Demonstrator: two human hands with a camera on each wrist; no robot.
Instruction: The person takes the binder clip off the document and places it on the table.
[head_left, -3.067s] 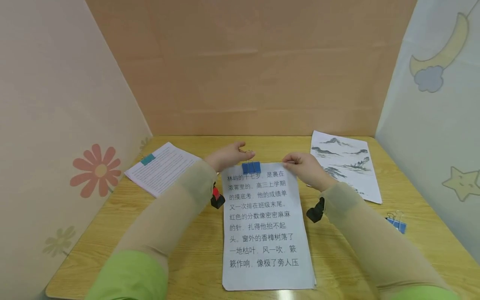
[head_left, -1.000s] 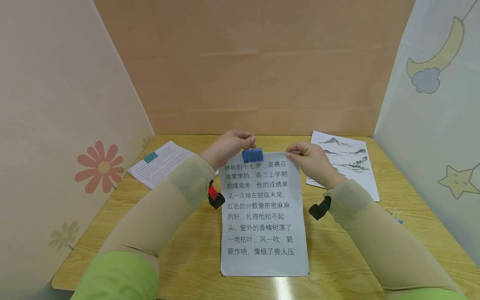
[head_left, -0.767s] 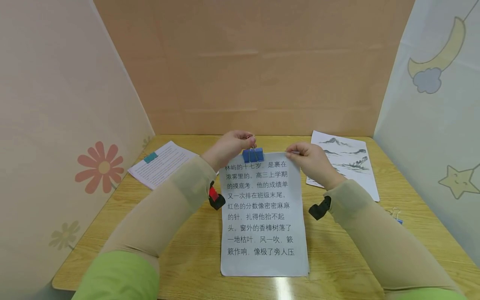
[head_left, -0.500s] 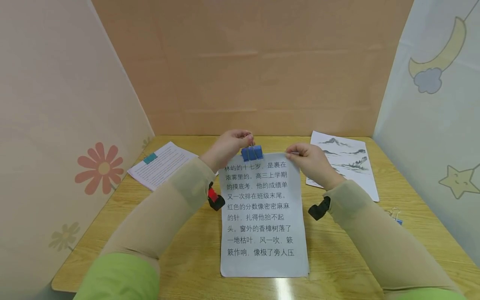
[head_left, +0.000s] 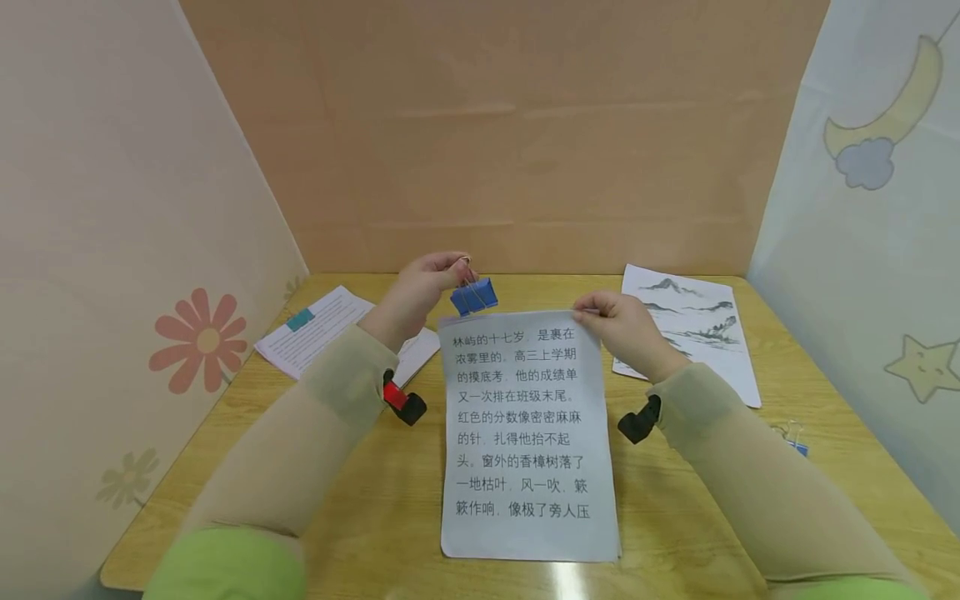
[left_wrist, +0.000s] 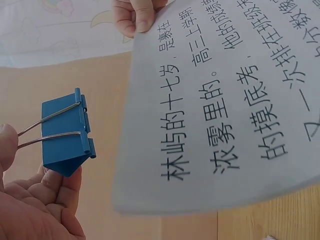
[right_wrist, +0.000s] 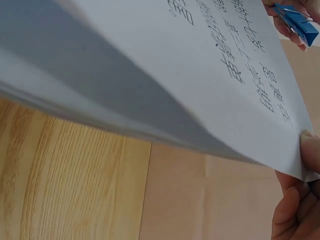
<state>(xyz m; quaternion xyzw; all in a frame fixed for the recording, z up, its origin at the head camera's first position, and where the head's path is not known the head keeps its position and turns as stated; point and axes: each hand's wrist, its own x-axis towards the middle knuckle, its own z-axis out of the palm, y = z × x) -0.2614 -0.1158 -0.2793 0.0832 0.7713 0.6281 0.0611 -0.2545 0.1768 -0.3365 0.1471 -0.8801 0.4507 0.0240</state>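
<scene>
Beyond the top left of the printed sheets, my left hand holds a blue binder clip by its wire handles. In the left wrist view the clip is apart from the paper, its mouth toward the page edge. My right hand pinches the top right corner of the printed sheets, thumb in front and fingers behind. The sheets hang raised and slightly bowed in the right wrist view, with several layers visible along one edge.
Printed pages with a teal clip lie at the back left, partly behind the left forearm. An ink landscape sheet lies at the back right. Another blue binder clip rests on the wooden table near its right side.
The blue binder clip has come off the sheets' top edge and moved up and left with my left hand, which first had looser fingers beside it. My right hand keeps its corner pinch.
</scene>
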